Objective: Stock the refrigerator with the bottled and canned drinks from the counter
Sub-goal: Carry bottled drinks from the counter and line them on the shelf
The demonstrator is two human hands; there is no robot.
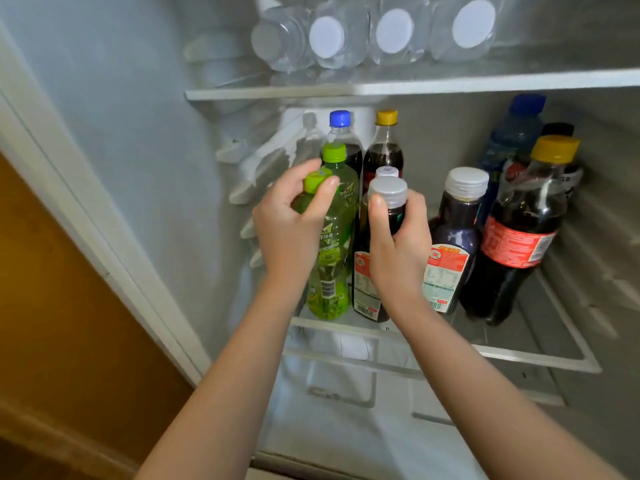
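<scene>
On the fridge's middle shelf [519,353], our left hand [294,226] grips a green bottle [315,182] at its neck. Our right hand [398,237] wraps a grey-capped dark bottle [388,194]. Both upright, presumably for tight rows.

Head view, close, down into refrigerator [398,86]

"What sort of place is this?"

"A home kitchen, by the look. A white household refrigerator [131,140] stands open, with clear plastic water bottles [394,31] lying at twelve o'clock on its white-edged glass shelf [415,87]. There's an orange-brown wood-toned surface [52,306] at eight o'clock."
</scene>
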